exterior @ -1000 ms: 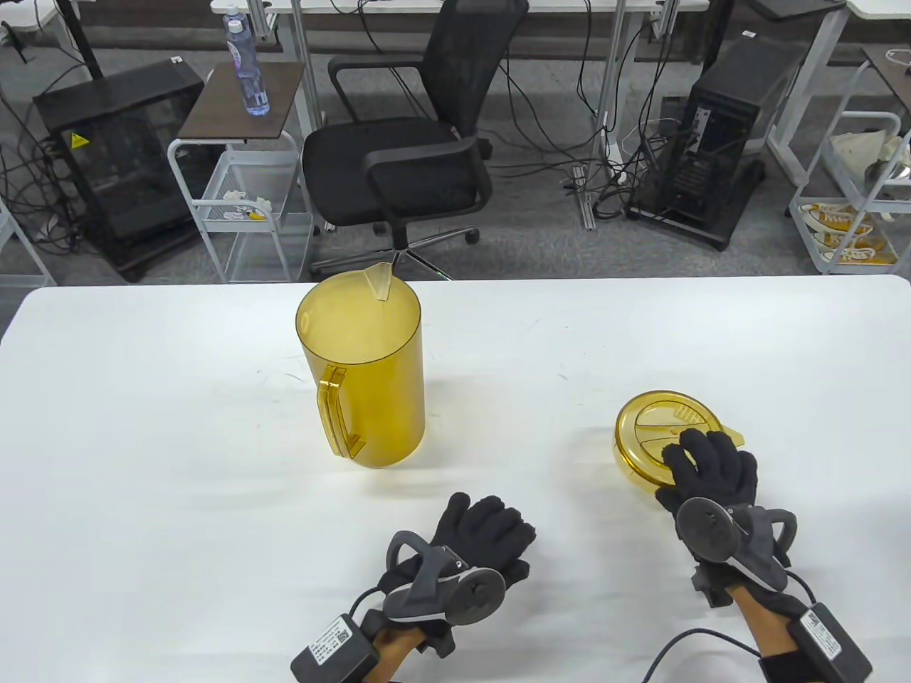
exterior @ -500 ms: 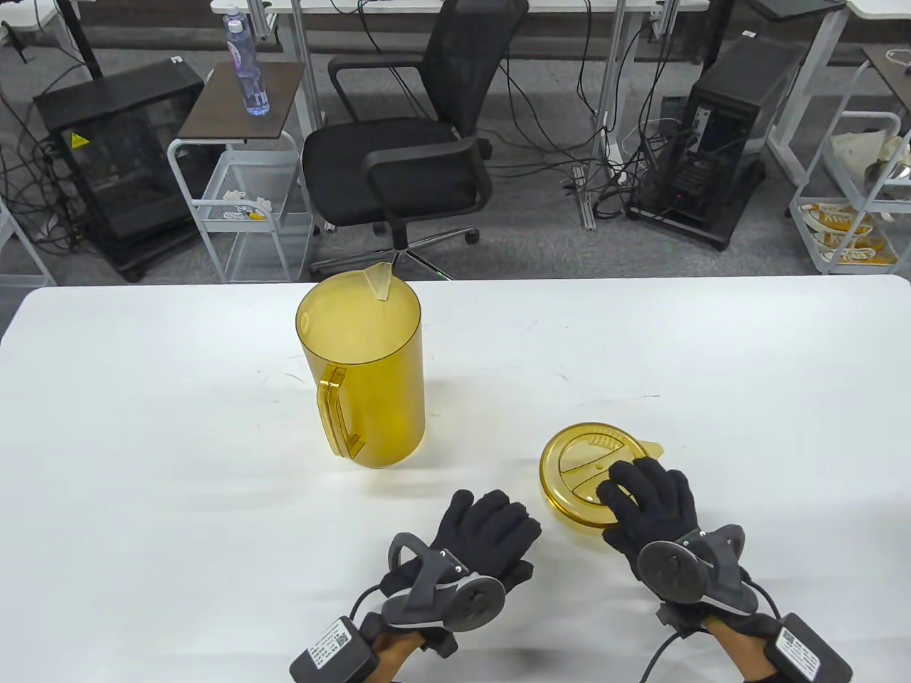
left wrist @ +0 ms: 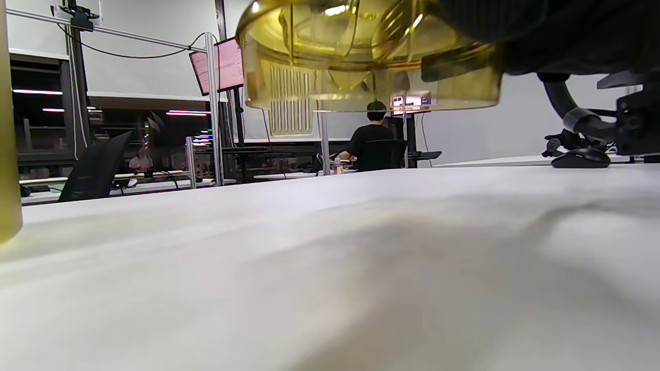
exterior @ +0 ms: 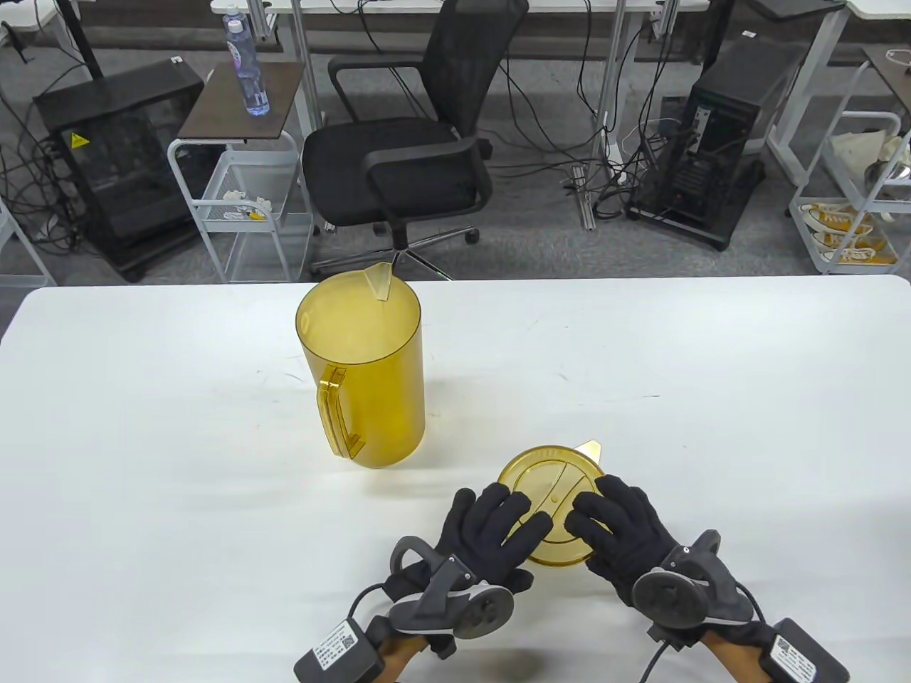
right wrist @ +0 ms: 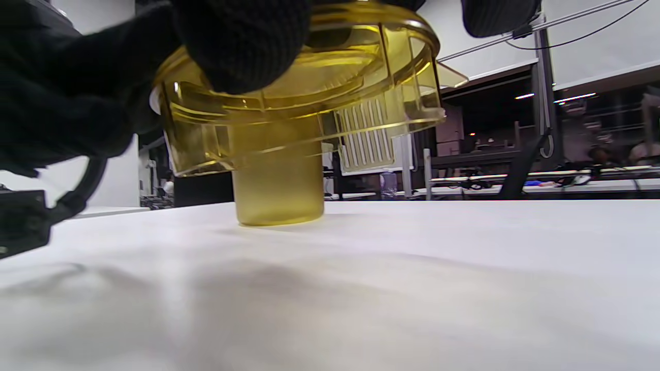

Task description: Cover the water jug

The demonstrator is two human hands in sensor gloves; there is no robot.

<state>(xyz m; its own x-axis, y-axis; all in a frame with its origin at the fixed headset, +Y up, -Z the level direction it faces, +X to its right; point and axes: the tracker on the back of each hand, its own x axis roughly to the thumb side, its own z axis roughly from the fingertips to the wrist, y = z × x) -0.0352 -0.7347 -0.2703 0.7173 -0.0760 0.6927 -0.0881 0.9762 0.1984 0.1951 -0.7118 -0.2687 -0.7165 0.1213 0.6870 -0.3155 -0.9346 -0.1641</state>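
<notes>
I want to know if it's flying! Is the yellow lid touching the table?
Apart. In the right wrist view the lid hangs above the table with background visible beneath its rim; the left wrist view shows the same gap.

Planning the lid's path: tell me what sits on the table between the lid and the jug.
Nothing: the table view shows only bare white table between the lid, held up by both hands, and the jug.

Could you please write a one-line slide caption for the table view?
Both gloved hands, left and right, hold the yellow lid above the white table, near the uncovered jug.
</notes>
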